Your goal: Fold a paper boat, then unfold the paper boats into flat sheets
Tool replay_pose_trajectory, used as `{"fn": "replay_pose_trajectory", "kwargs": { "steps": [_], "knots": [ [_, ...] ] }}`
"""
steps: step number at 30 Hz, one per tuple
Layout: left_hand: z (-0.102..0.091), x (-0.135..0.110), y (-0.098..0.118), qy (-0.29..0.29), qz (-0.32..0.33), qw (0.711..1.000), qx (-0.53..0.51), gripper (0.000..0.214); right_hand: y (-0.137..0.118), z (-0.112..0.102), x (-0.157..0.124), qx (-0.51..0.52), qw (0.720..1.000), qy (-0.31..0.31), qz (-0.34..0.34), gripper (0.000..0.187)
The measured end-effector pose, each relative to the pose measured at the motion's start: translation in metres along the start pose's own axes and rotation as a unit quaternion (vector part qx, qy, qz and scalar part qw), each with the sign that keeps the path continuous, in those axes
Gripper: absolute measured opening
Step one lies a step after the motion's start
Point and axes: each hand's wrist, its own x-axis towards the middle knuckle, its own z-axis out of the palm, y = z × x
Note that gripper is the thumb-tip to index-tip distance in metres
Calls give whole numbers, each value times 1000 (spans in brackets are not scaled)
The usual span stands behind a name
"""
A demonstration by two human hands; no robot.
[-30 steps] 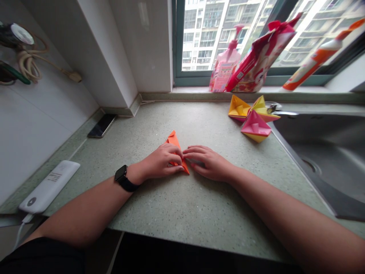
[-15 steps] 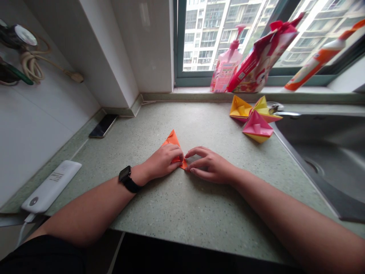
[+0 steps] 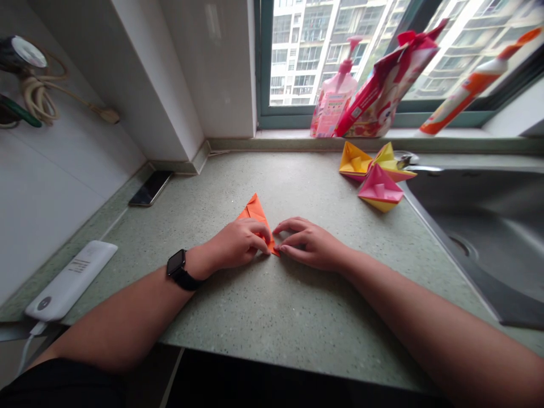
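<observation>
A folded piece of orange paper (image 3: 254, 208) lies on the counter in front of me, its pointed top showing beyond my left hand. My left hand (image 3: 238, 242) rests over the paper's lower left part, fingers curled down onto it and hiding much of it. At the paper's lower right corner, my right hand (image 3: 312, 243) has its thumb and a fingertip close together on the edge, while its index finger arches above. A black smartwatch (image 3: 176, 263) is on my left wrist.
Folded paper boats (image 3: 380, 190) in yellow and pink stand by the sink (image 3: 488, 238). At left lie a phone (image 3: 151, 188) and a white power bank (image 3: 72, 277) with a cable. A pink pump bottle (image 3: 334, 102), a red bag (image 3: 382, 90) and an orange-white bottle (image 3: 463, 96) line the windowsill.
My left hand has slid slightly left and down, showing more of the orange paper. The right hand stays at the corner, its thumb nearer the paper. The whole view has shifted a little.
</observation>
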Motion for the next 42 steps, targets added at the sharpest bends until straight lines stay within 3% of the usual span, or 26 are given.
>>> {"fn": "replay_pose_trajectory", "kwargs": {
  "steps": [10, 15, 25, 30, 39, 42],
  "knots": [
    [6, 0, 11, -25, 41, 998, 45, 42, 2, 1, 2, 12, 1000, 5, -1, 25],
    [1, -1, 13, -20, 27, 999, 24, 23, 1, 1, 2, 0, 1000, 3, 0, 24],
    [-3, 2, 12, -45, 24, 998, -23, 33, 1, 4, 2, -3, 999, 19, -27, 22],
    [-1, 3, 14, -52, 13, 998, -18, 26, 1, 6, 0, -26, 1000, 14, -5, 22],
    [-12, 0, 8, -40, -32, 998, 46, 20, 0, 4, 2, -18, 1000, 14, 5, 23],
    [-22, 0, -3, 9, -54, 995, 84, 31, 0, 4, 3, -15, 1000, 14, 8, 23]
  ]
}}
